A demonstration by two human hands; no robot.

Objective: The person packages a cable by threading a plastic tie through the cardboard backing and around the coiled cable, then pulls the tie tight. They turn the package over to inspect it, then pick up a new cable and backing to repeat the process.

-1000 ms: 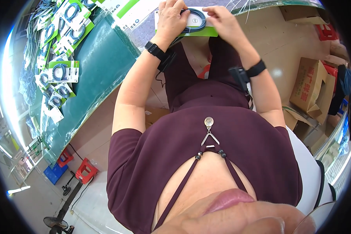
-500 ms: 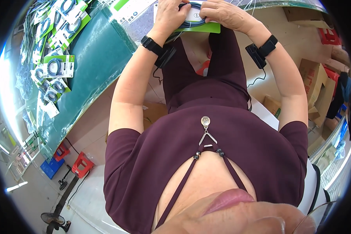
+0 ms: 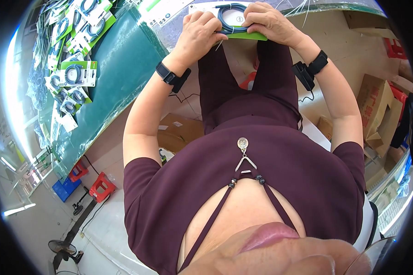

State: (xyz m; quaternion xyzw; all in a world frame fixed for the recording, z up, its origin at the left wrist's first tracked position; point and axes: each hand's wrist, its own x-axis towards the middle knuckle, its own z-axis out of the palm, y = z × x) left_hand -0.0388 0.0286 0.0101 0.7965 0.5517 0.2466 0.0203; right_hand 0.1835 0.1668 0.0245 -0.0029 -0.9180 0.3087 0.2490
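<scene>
A coil of dark blue cable [image 3: 236, 30] lies against a white and green backing card [image 3: 259, 36] at the table's near edge. On its left side, my left hand [image 3: 198, 37] is closed with curled fingers, thumb and fingertips at the lower left of the coil. A thin white tie end [image 3: 219, 45] pokes out below that thumb. My right hand [image 3: 271, 25] grips the coil's right side against the card, fingers bent over it. Both wrists carry black strapped devices.
Several carded cable coils [image 3: 78, 74] are heaped on the green table [image 3: 119, 55] at left. Thin white ties [image 3: 303, 6] lie at the top right. Cardboard boxes [image 3: 376, 107] stand on the floor at right, and red stools [image 3: 102, 187] stand lower left.
My left hand has moved off the top of the coil to its lower left, baring more of the coil. The right hand stays on the right side. The whole view has shifted slightly.
</scene>
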